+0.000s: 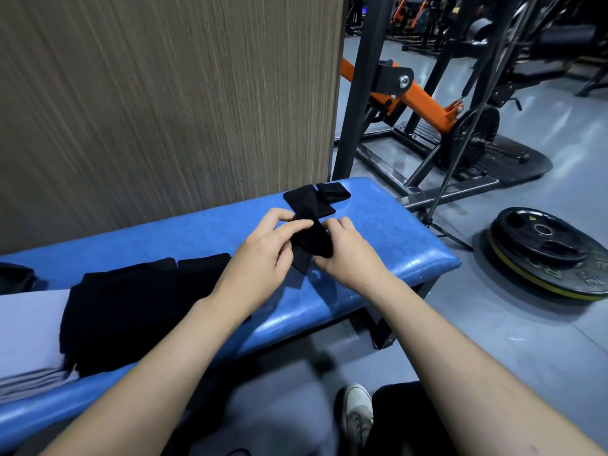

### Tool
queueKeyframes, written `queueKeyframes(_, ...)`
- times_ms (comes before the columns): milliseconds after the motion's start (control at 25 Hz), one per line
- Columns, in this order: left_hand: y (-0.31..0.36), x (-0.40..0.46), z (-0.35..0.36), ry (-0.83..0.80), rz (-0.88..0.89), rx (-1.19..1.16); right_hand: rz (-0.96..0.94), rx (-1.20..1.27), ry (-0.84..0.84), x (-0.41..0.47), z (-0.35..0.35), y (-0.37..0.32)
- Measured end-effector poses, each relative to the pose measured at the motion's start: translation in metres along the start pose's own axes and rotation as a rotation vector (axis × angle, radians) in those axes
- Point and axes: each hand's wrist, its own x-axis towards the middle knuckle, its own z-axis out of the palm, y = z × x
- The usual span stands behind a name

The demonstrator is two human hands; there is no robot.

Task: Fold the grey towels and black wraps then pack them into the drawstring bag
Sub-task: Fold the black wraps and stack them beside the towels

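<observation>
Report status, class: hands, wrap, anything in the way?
Left hand and right hand both grip black wrap, mid-fold over bench. Folded wraps beyond. Nothing obstructing.

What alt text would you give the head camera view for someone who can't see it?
Both hands, left hand and right hand, hold a black wrap above a blue bench. Folded wraps lie behind; black cloth lies left.

bench: blue padded, glossy, running across the frame from lower left to right
wall panel: wood-grain, standing just behind the bench
machine frame: dark steel uprights rising right of the panel, orange arm angling down
weight plates: black stack lying flat on the grey floor, yellow edge showing
shoe: white sneaker resting on the floor at the bottom edge
</observation>
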Motion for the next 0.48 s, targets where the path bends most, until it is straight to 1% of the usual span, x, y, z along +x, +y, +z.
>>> queueKeyframes(80, 0.004, 0.0, -0.003, 0.022, -0.025, -0.028, 0.029, 0.049, -0.015, 0.0, 0.003, 0.001)
queueKeyframes(200, 0.009, -0.002, -0.005, 0.013, -0.059, -0.065, 0.07, 0.129, -0.001, 0.0, 0.004, 0.002)
queueKeyframes(320, 0.013, -0.002, -0.004, 0.026, -0.093, -0.106, 0.095, 0.332, -0.035, -0.002, -0.001, 0.003)
queueKeyframes(400, 0.013, -0.001, -0.004, 0.031, -0.14, -0.076, 0.082, 0.471, -0.05, -0.002, -0.003, 0.003)
queueKeyframes(480, 0.011, -0.001, -0.004, 0.005, -0.192, 0.013, 0.064, 0.548, -0.015, 0.0, -0.002, 0.005)
